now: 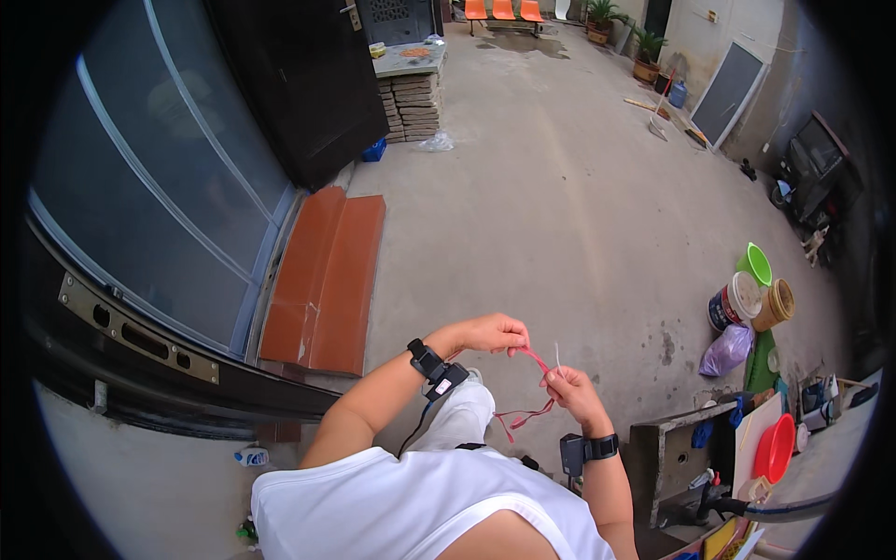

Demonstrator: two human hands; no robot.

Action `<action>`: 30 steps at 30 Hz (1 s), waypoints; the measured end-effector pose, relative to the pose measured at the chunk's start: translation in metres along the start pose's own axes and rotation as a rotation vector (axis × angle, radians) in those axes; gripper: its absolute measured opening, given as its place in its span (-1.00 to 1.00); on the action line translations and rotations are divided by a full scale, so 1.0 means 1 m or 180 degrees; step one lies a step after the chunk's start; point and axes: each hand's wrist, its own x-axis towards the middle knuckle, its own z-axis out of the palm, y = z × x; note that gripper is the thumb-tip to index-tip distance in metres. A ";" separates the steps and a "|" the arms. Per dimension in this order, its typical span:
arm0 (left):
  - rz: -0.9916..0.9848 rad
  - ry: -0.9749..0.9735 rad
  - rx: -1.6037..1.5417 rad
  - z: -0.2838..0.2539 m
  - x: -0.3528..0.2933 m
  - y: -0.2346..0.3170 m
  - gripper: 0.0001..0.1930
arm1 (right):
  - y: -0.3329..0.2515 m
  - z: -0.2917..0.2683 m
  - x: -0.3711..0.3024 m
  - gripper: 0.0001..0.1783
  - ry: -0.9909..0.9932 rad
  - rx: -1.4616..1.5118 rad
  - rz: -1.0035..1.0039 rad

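My left hand [495, 333] is closed, pinching one part of a thin red cord [535, 357] in front of my body. A short stretch of it runs from there to my right hand [574, 393], lower and to the right, whose fingers are also pinched shut on it. Below the right hand the rest of the cord dangles in a loose loop with free ends. A thin white strip [557, 352] sticks up from the right fingertips; whether it belongs to the cord I cannot tell. Black devices are strapped to both wrists.
Reddish-brown steps [345, 280] lie to the left, below a dark open door [299, 89]. On the right stand a white bucket [744, 297], a green basin [754, 264], a purple bag [727, 351] and a concrete sink [653, 457]. A red basin [774, 448] is beside the sink.
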 end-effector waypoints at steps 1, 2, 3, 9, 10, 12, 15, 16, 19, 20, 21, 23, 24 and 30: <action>0.0026 0.0049 -0.0004 -0.018 0.008 -0.011 -0.76 | -0.004 -0.008 0.017 -0.74 0.0037 0.0026 -0.0042; 0.0056 0.0724 -0.0453 -0.039 0.016 -0.022 -0.76 | -0.013 -0.015 0.035 -0.75 0.0088 0.0055 -0.0097; 0.0088 0.1390 -0.0908 -0.056 0.027 -0.031 -0.75 | -0.020 -0.024 0.053 -0.75 0.0067 0.0022 -0.0118; -0.0122 0.1191 -0.1151 -0.093 0.086 -0.039 -0.60 | -0.068 -0.061 0.149 -0.75 0.0724 0.1208 -0.0404; -0.0119 0.1202 -0.1156 -0.096 0.101 -0.033 -0.60 | -0.070 -0.066 0.168 -0.75 0.0819 0.1232 -0.0466; -0.0100 0.0566 -0.1426 -0.090 0.129 -0.013 -0.54 | -0.073 -0.079 0.194 -0.76 0.0959 0.1301 -0.0468; 0.0473 0.0670 -0.1913 -0.112 0.177 0.023 -0.53 | -0.086 -0.102 0.236 -0.75 0.0621 0.0785 -0.0497; 0.0590 0.0808 -0.2361 -0.121 0.192 0.032 -0.53 | -0.090 -0.112 0.247 -0.74 0.0488 0.0625 -0.0510; 0.0892 0.1363 -0.3116 -0.159 0.243 0.061 -0.58 | -0.104 -0.147 0.283 -0.74 0.0262 0.0358 -0.0470; 0.0893 0.1370 -0.3125 -0.170 0.261 0.062 -0.58 | -0.107 -0.161 0.294 -0.74 0.0257 0.0353 -0.0462; 0.0934 0.1498 -0.3069 -0.180 0.279 0.062 -0.60 | -0.110 -0.174 0.306 -0.74 0.0175 0.0267 -0.0483; 0.0974 0.1646 -0.3007 -0.192 0.310 0.069 -0.61 | -0.115 -0.207 0.326 -0.74 0.0101 0.0045 -0.0324; 0.0990 0.1708 -0.2998 -0.197 0.323 0.076 -0.63 | -0.119 -0.221 0.336 -0.74 0.0084 0.0047 -0.0320; 0.1013 0.1976 -0.2795 -0.225 0.398 0.099 -0.69 | -0.149 -0.295 0.385 -0.74 -0.0058 -0.0076 -0.0232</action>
